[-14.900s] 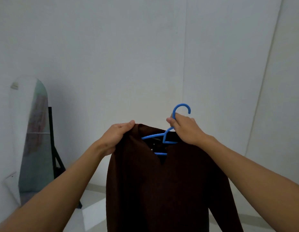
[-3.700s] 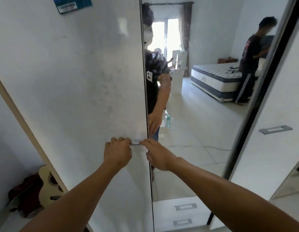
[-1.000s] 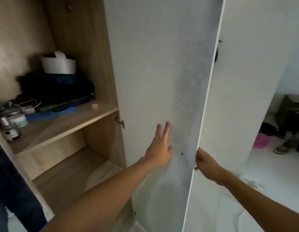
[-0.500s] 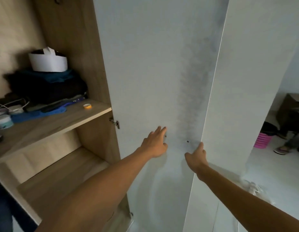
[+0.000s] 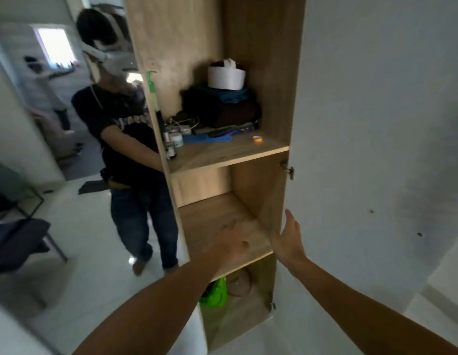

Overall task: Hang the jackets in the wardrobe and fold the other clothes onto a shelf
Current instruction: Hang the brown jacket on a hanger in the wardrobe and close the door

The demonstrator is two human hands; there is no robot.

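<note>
My left hand blurred, open, holds nothing, over bare middle shelf. My right hand open, fingers straight, empty, at inner edge of white door, which stands open. Wardrobe upper shelf: folded dark clothes, white roll on top, jars, blue thing. Green bag in bottom part. Mirror at left shows me. Jackets not seen.
</note>
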